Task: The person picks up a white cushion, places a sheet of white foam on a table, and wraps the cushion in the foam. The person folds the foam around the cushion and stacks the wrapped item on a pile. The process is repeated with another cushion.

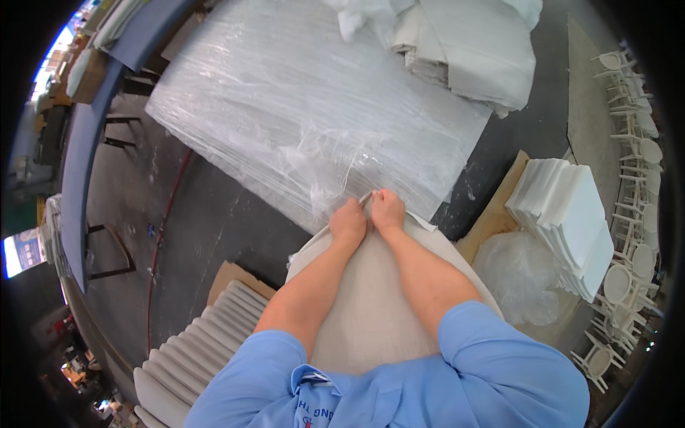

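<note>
- Blue-sleeved forearms come up from the lower edge; between them lies a round beige fabric-covered panel (371,299), close against the person's body.
- Left hand (348,221) and right hand (387,209) sit side by side, touching, fingers curled tight, pinching the fabric at the panel's far rim.
- That rim meets a large slab wrapped in clear plastic film (300,107); loose film bunches just beside the knuckles.
- Risk: film could get caught in the pinch with the cloth, judging by how close it lies.
- Risk: both hands pull at one spot, so the fabric may pucker or slip off the rim elsewhere.
- Stack of white square pads (567,221) to the right, a row of grey ribbed cushions (193,349) lower left, well apart.
</note>
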